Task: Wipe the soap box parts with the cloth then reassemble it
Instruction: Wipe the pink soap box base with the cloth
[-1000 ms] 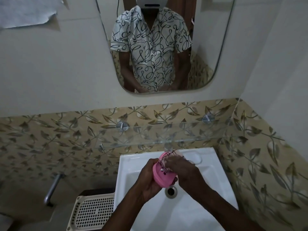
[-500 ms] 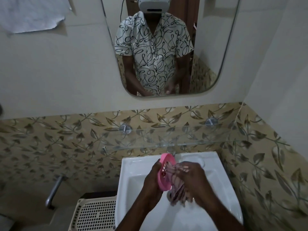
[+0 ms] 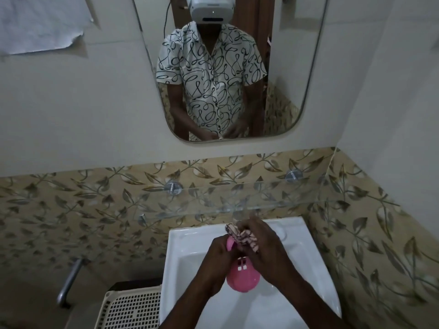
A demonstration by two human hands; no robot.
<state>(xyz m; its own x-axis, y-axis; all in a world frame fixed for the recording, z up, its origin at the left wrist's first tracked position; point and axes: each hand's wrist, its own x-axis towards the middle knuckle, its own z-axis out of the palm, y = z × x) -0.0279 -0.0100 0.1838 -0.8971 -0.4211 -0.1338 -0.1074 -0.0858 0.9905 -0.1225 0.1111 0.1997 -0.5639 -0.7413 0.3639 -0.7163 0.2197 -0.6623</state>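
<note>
Soap box part [image 3: 242, 277] sits steadied in the left hand [image 3: 217, 264] grip; right hand [image 3: 266, 250] grip presses cloth [image 3: 241, 235] above it to wipe.

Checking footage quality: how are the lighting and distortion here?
Head view: dim, flat indoor light, with soft gloss on the white sink; wide-angle bending curves the mirror edges; both hands and the pink soap box part look slightly soft.

A home bathroom, small and dim. White ceramic washbasin [image 3: 306, 252] fixed at the wall, glass shelf [image 3: 237, 200] on metal brackets just above it, rounded mirror [image 3: 297, 67] higher up. Leaf-patterned tiles [image 3: 71, 210] around the basin, plain pale wall above, beige plastic basket [image 3: 128, 309] beside the basin.
</note>
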